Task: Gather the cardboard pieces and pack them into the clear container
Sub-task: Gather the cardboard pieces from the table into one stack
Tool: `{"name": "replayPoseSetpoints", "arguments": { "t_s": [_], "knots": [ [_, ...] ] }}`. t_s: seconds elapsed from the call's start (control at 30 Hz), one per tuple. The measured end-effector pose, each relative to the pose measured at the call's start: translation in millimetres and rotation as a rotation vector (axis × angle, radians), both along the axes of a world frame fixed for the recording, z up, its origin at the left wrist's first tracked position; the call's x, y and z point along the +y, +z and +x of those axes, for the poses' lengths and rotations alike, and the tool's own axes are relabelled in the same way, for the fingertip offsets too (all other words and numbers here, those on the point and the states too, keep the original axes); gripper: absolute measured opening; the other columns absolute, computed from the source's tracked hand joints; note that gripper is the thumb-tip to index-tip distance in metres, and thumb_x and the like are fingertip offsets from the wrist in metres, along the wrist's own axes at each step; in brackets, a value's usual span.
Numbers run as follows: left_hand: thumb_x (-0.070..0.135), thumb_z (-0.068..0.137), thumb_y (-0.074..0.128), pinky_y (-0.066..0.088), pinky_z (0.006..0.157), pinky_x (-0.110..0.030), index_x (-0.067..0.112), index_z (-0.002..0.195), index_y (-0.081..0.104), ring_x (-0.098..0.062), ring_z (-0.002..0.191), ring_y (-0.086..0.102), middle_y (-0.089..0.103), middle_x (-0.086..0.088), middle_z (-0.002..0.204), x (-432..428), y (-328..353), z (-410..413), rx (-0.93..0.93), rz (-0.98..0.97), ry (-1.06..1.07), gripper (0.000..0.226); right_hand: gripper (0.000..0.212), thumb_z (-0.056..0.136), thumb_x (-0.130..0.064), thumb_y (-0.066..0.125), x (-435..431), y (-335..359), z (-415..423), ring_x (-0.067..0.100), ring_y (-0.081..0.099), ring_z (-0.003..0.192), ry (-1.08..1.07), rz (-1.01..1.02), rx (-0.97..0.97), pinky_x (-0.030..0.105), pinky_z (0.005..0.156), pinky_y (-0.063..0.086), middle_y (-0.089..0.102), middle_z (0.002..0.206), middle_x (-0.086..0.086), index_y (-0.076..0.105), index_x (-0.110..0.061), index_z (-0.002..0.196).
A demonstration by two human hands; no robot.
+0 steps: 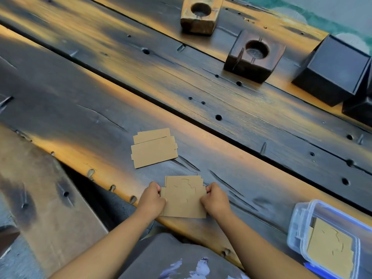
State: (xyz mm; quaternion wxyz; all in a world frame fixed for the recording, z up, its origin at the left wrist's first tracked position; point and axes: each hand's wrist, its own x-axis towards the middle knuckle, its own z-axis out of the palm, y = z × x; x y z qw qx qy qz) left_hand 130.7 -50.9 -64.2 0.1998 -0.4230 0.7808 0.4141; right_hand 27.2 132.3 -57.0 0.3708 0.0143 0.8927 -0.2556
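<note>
Roughly midway: one card [330, 246] already lies in the container [302, 222] at lower right, both hands' fingers [156, 191] pinch a stack [184, 198] at bottom centre, and another pile [154, 148] waits mid-desk [80, 117], unpacked.

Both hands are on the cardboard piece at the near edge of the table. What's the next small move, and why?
Probably carry the held cardboard piece right and lay it in the clear container. The left hand and right hand already grip its side edges, the container sits open with a piece inside, and another stack waits on the table.
</note>
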Motion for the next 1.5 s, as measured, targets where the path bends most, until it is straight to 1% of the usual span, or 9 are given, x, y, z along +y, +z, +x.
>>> {"name": "replayPoseSetpoints", "arguments": {
  "t_s": [0.43,0.57,0.73,0.9,1.03,1.13,1.3,1.37,1.5],
  "knots": [
    [0.013,0.078,0.073,0.035,0.056,-0.019,0.017,0.099,0.046,-0.007,0.069,0.047,0.05,0.004,0.08,-6,-4,3,0.021,-0.002,-0.009,0.034,0.014,0.078,-0.009,0.053,2,1,1,0.016,0.054,0.07,-0.002,-0.007,-0.007,0.032,0.057,0.04,0.059,0.078,-0.001,0.055,-0.013,0.091],
    [0.018,0.078,0.073,0.031,0.054,-0.017,0.02,0.099,0.045,-0.006,0.07,0.046,0.049,0.008,0.081,-9,-3,4,-0.014,-0.023,-0.011,0.035,0.013,0.08,-0.013,0.055,2,3,3,0.018,0.055,0.071,-0.016,-0.009,-0.026,0.034,0.059,0.041,0.06,0.08,0.002,0.057,-0.011,0.093],
    [0.022,0.08,0.072,0.031,0.054,-0.018,0.021,0.095,0.049,-0.012,0.076,0.052,0.052,0.01,0.077,-6,-1,2,-0.052,-0.027,-0.022,0.027,0.002,0.08,-0.014,0.054,1,2,5,0.015,0.053,0.066,-0.039,-0.004,-0.038,0.03,0.054,0.039,0.059,0.073,-0.001,0.055,-0.014,0.081],
    [0.016,0.079,0.069,0.046,0.066,-0.031,0.009,0.095,0.06,-0.023,0.085,0.062,0.064,-0.004,0.088,-2,2,2,-0.065,-0.002,-0.044,0.02,0.009,0.077,-0.01,0.056,0,2,7,0.016,0.054,0.062,-0.073,-0.02,-0.074,0.029,0.055,0.04,0.057,0.065,-0.002,0.054,-0.014,0.069],
    [0.015,0.079,0.069,0.042,0.061,-0.029,0.008,0.096,0.058,-0.023,0.084,0.06,0.062,-0.005,0.089,5,6,5,-0.054,0.006,-0.055,0.021,0.006,0.078,-0.011,0.058,8,4,6,0.02,0.058,0.072,-0.077,-0.023,-0.091,0.031,0.061,0.044,0.06,0.073,0.0,0.054,-0.015,0.077],
    [0.017,0.079,0.07,0.045,0.061,-0.03,0.01,0.094,0.056,-0.022,0.083,0.061,0.062,-0.005,0.088,15,12,7,-0.017,0.015,-0.025,0.021,0.013,0.078,-0.011,0.058,17,9,5,0.018,0.055,0.069,-0.095,-0.03,-0.063,0.03,0.055,0.039,0.058,0.072,-0.002,0.049,-0.019,0.074],
    [0.014,0.078,0.071,0.053,0.074,-0.039,0.012,0.084,0.05,-0.028,0.09,0.064,0.065,-0.012,0.095,35,29,19,0.066,0.005,0.06,0.021,0.021,0.08,-0.011,0.056,29,18,10,0.011,0.046,0.06,-0.071,-0.052,-0.003,0.029,0.048,0.029,0.05,0.068,-0.005,0.04,-0.022,0.07],
    [0.013,0.078,0.071,0.054,0.078,-0.041,0.01,0.087,0.052,-0.029,0.094,0.064,0.066,-0.012,0.099,43,37,27,0.097,0.004,0.098,0.021,0.021,0.079,-0.011,0.057,33,22,15,0.014,0.047,0.063,-0.045,-0.078,0.032,0.029,0.049,0.03,0.05,0.069,-0.005,0.041,-0.021,0.071],
    [0.015,0.081,0.072,0.05,0.077,-0.034,0.007,0.1,0.052,-0.028,0.099,0.063,0.065,-0.013,0.107,59,51,47,0.123,-0.017,0.15,0.029,0.018,0.078,-0.011,0.058,45,33,30,0.021,0.051,0.071,0.003,-0.114,0.052,0.03,0.051,0.031,0.054,0.072,-0.002,0.042,-0.018,0.073]
  ]
}}
